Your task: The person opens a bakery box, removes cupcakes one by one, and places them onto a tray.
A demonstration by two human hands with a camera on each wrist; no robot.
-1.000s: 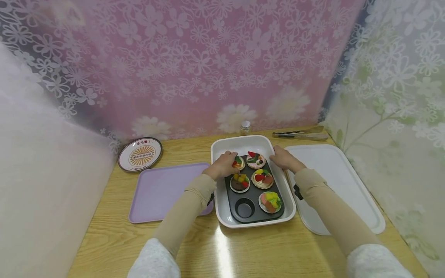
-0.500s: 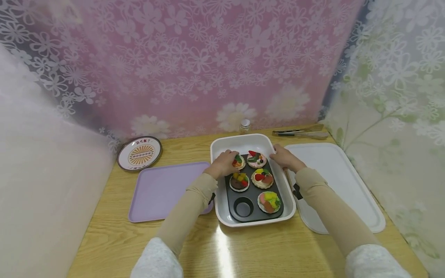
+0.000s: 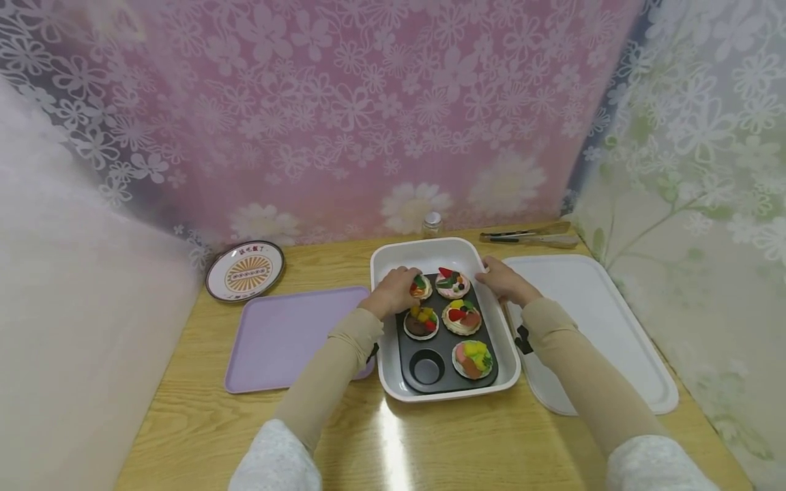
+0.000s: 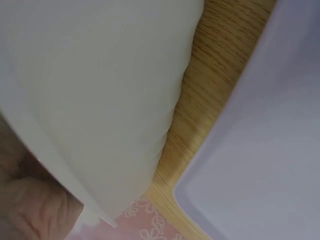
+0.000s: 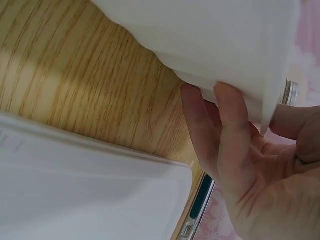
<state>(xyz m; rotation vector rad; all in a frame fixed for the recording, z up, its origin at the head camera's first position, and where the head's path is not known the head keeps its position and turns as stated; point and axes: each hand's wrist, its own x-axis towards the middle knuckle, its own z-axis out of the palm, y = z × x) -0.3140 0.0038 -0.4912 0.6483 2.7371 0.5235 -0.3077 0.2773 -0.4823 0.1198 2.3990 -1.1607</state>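
Note:
A deep white tray (image 3: 388, 392) holds a black muffin tin (image 3: 448, 382) with several fruit tarts in its cups. My left hand (image 3: 393, 292) reaches over the tray's left wall, finger and thumb around the far-left fruit tart (image 3: 421, 289), which the hand partly covers. In the left wrist view that hand (image 4: 35, 205) is half hidden behind the tray's wall (image 4: 105, 100). My right hand (image 3: 505, 279) grips the far right of the tray's rim. The right wrist view shows its thumb over the rim and its fingers (image 5: 232, 120) against the outer wall.
A purple tray (image 3: 282, 341) and a patterned plate (image 3: 245, 271) lie at left. A flat white tray (image 3: 589, 307) lies at right, under my right forearm. Tongs (image 3: 531, 236) and a small jar (image 3: 432, 225) stand along the back. The front-left tin cup (image 3: 426, 368) is empty.
The near end of the muffin tin has shifted slightly left inside the white tray, carrying its tarts. Both hands keep nearly the same places.

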